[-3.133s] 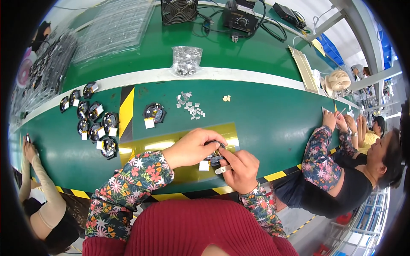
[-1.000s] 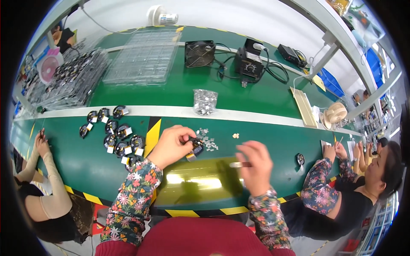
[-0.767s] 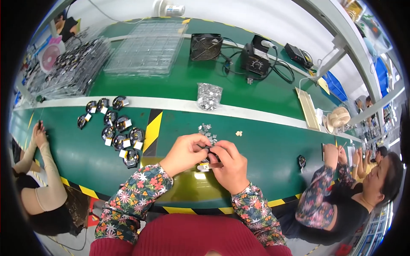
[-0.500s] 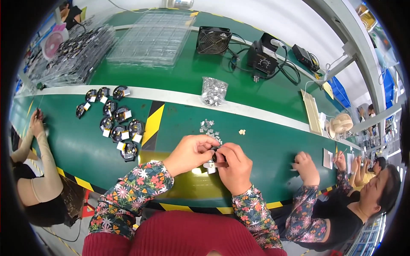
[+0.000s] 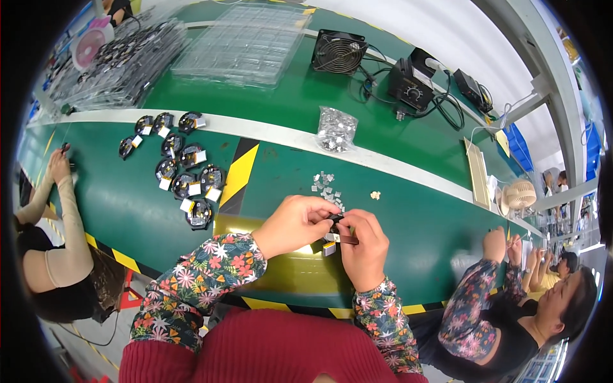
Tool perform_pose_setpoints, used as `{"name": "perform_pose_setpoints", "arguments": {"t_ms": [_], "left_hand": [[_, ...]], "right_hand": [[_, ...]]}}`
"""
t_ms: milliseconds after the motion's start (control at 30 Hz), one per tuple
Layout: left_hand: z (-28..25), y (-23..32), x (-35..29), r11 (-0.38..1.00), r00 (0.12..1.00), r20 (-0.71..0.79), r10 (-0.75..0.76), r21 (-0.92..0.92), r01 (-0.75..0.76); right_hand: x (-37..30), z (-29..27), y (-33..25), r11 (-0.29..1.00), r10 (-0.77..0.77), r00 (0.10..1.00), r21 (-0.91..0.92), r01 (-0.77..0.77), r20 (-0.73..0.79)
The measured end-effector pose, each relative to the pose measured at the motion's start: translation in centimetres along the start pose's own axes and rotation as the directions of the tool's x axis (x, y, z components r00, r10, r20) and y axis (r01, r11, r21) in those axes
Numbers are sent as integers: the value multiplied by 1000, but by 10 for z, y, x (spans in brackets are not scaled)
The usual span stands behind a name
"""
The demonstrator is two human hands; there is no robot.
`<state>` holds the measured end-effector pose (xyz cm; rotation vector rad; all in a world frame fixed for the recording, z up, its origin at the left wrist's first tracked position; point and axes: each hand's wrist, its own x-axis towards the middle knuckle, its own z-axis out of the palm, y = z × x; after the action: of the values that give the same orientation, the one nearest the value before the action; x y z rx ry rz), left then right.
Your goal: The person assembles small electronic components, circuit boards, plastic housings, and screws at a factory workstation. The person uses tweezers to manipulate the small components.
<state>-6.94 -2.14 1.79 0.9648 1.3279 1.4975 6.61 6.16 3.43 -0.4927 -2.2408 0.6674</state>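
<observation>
Over the table in front of me, both hands meet at a small black electronic unit with a silver pouch battery (image 5: 329, 249) hanging below it. My left hand (image 5: 295, 223) pinches the unit from the left. My right hand (image 5: 365, 246) grips its right side, fingers curled. A flat brown strip (image 5: 348, 239) sticks out by the right fingers; I cannot tell whether it is a tool. Fingers hide most of the unit. Just beyond the hands lie loose small grey square pieces (image 5: 327, 191). Similar round black units (image 5: 191, 185) with batteries lie to the left.
A bag of small parts (image 5: 336, 129) sits on the white ledge, with a pale crumpled bit (image 5: 375, 195) nearer. Behind are clear trays (image 5: 242, 48), a black fan (image 5: 338, 51) and a black control box (image 5: 410, 86). Co-workers sit on both sides.
The view has shifted slightly, so the table things appear further right. My hands stay together on the unit. The right-hand co-worker's near hand has lifted from the table toward the other hand.
</observation>
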Motion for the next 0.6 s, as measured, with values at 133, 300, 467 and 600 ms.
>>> {"name": "perform_pose_setpoints", "arguments": {"t_ms": [133, 300, 467, 600], "left_hand": [[0, 2, 0, 1000, 1000, -2, -14, -3, 14], [0, 3, -1, 1000, 1000, 7, -4, 5, 4], [-4, 11, -1, 996, 997, 34, -68, -58, 70], [-12, 8, 2, 989, 989, 92, -111, -87, 119]], "right_hand": [[0, 0, -1, 1000, -9, 1000, -9, 9, 11], [-1, 0, -2, 998, -41, 999, -53, 42, 16], [-1, 1, -3, 995, -70, 998, -72, 70, 10], [-2, 2, -2, 993, -105, 994, -48, 105, 14]]}}
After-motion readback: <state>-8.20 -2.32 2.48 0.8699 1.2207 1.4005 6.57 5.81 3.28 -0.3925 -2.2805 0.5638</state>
